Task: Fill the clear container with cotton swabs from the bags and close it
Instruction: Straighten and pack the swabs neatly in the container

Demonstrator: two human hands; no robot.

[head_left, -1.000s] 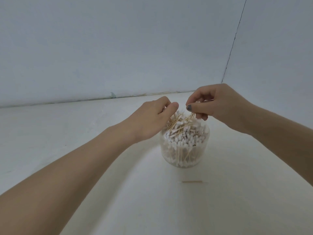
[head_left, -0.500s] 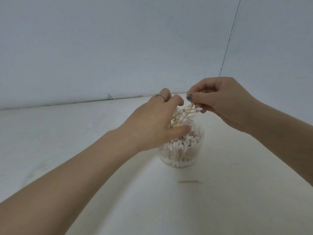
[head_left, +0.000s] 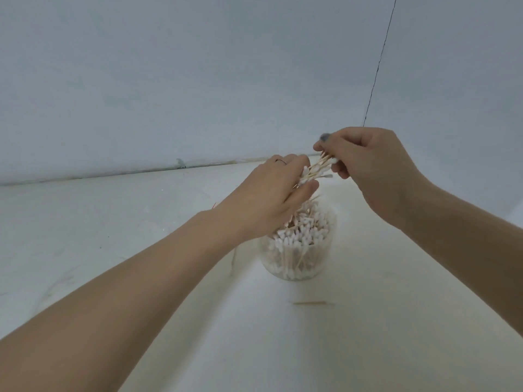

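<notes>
Both your hands have risen since half a second ago, lifting a bundle (head_left: 317,170) of swabs clear above the tub (head_left: 297,250). Your left hand (head_left: 266,199) grips one end, your right hand (head_left: 370,168) pinches the other; the sticks lie slantwise, rising toward the right hand. The tub sits directly below, nearly full, lidless. One stray swab (head_left: 312,303) lies on the white surface (head_left: 368,335) in front of the tub; pale walls stand behind.
</notes>
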